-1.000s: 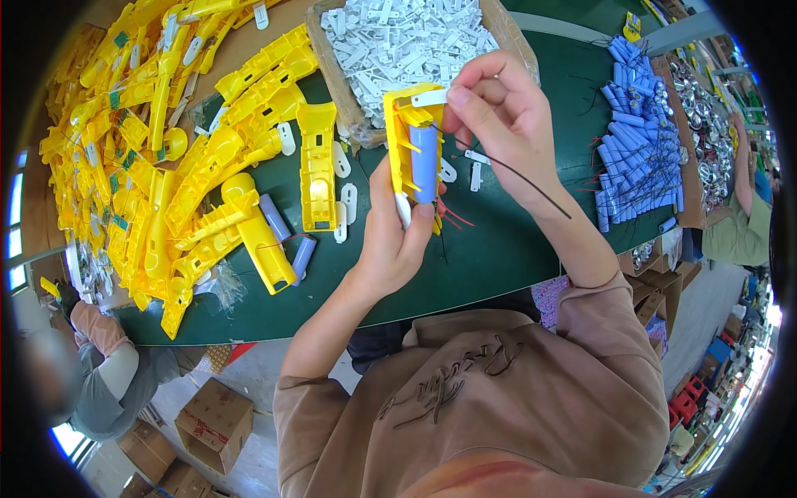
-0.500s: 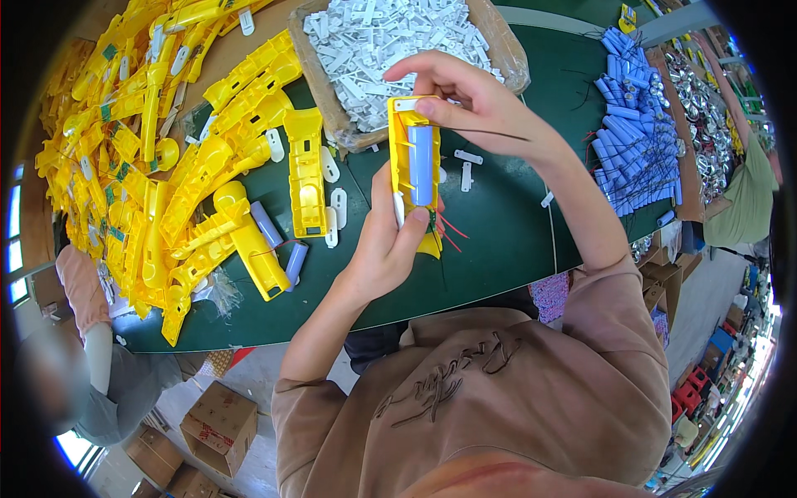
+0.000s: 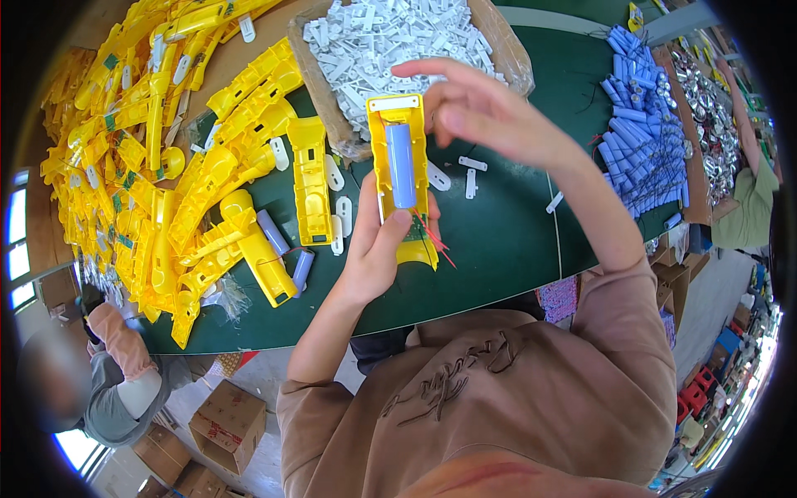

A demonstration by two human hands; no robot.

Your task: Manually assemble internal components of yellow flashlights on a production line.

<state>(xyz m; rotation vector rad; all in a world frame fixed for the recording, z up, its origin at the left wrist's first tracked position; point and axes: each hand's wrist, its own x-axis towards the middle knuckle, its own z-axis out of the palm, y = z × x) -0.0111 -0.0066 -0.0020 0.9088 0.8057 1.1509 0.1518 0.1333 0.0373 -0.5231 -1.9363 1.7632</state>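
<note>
Left hand (image 3: 375, 247) had its fingers closed around the lower part of the yellow housing (image 3: 421, 162), open side up, thumb tip at the foot of the blue cell (image 3: 401, 166); right hand (image 3: 496, 124) had loosely spread fingers, nothing seen in them, just beside the housing's upper right edge, contact not discernible. White strip (image 3: 395, 103) lay across the housing's far end, left of the right fingertips. Red wires (image 3: 437, 236) stuck out right of the left thumb, near a green board (image 3: 421, 224). Judged risks: a brush from the right fingers could unseat the strip if merely resting; a slackened left grip could let the cell tip out; wires could snag or get pinched under the left fingers, straining their joints
</note>
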